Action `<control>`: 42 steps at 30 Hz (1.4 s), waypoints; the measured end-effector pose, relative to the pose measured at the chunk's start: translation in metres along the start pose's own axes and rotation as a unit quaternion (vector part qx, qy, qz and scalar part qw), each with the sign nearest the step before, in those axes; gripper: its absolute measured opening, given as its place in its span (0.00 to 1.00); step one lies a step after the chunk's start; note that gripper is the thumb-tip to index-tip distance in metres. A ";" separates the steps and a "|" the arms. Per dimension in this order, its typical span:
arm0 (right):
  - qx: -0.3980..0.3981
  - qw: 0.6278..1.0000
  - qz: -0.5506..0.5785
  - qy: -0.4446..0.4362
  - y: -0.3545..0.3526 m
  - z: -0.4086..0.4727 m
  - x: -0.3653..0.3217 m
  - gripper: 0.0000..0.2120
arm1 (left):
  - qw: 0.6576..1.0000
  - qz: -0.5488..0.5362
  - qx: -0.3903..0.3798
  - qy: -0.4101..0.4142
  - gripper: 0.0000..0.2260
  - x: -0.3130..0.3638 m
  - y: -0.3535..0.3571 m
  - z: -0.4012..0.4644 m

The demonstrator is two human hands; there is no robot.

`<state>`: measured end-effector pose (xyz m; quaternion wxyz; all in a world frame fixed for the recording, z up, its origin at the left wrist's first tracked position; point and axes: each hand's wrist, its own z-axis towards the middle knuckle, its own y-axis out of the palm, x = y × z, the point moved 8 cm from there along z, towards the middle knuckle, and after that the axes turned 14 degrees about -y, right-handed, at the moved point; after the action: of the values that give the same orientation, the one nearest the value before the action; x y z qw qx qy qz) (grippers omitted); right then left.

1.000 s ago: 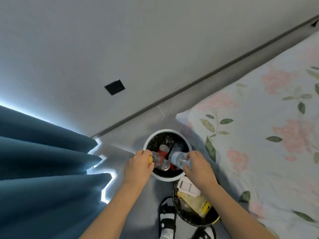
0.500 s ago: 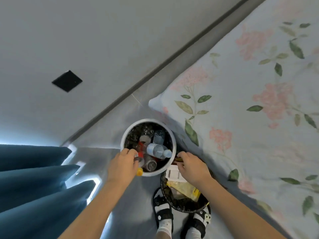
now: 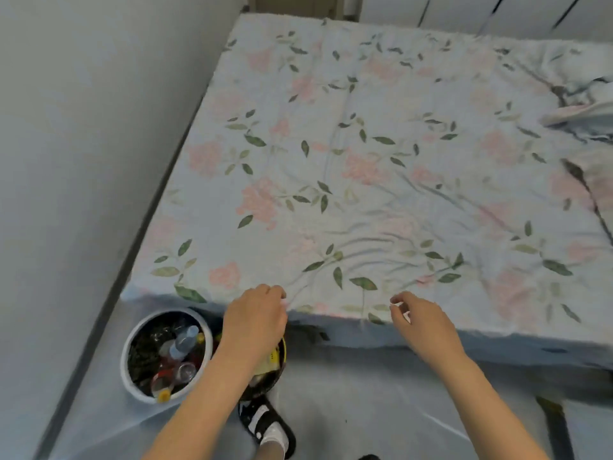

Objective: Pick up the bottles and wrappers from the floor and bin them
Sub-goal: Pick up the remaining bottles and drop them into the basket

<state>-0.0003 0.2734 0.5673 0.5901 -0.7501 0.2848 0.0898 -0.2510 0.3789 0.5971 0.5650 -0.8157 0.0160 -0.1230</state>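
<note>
A white round bin (image 3: 130, 376) stands on the floor at the lower left, with a black liner and several plastic bottles (image 3: 181, 343) lying inside. A second, dark bin (image 3: 280, 363) sits just right of it, mostly hidden by my left forearm, with a yellow wrapper (image 3: 270, 358) showing inside. My left hand (image 3: 253, 315) hovers above the dark bin at the bed's edge, fingers loosely curled, holding nothing. My right hand (image 3: 419, 322) hangs further right over the bed's edge, fingers relaxed and empty.
A bed with a floral sheet (image 3: 365, 167) fills the upper right, its near edge just beyond my hands. A grey wall (image 3: 83, 127) runs along the left. My foot in a black-and-white sandal (image 3: 265, 426) stands on the grey floor (image 3: 381, 410).
Both hands have let go of the bottles, which now lie in the white bin, and have risen away from it. The view has swung right from the curtain onto the bed.
</note>
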 end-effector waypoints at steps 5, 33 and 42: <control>0.067 0.994 -0.014 0.081 -0.119 -0.153 0.131 0.13 | 0.993 0.013 -0.012 0.114 0.13 0.195 0.001 -0.074; 0.315 0.771 0.190 0.521 -0.247 -0.585 0.683 0.20 | 0.755 0.242 -0.125 0.596 0.18 0.971 0.300 -0.414; 0.233 0.823 0.197 0.480 -0.212 -0.551 0.788 0.29 | 0.800 0.194 -0.177 0.540 0.25 1.019 0.405 -0.431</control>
<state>0.6490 -0.4654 0.5314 0.5059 -0.4669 0.6859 -0.2359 0.6878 -0.3305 0.5513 0.3228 -0.6826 0.4979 -0.4266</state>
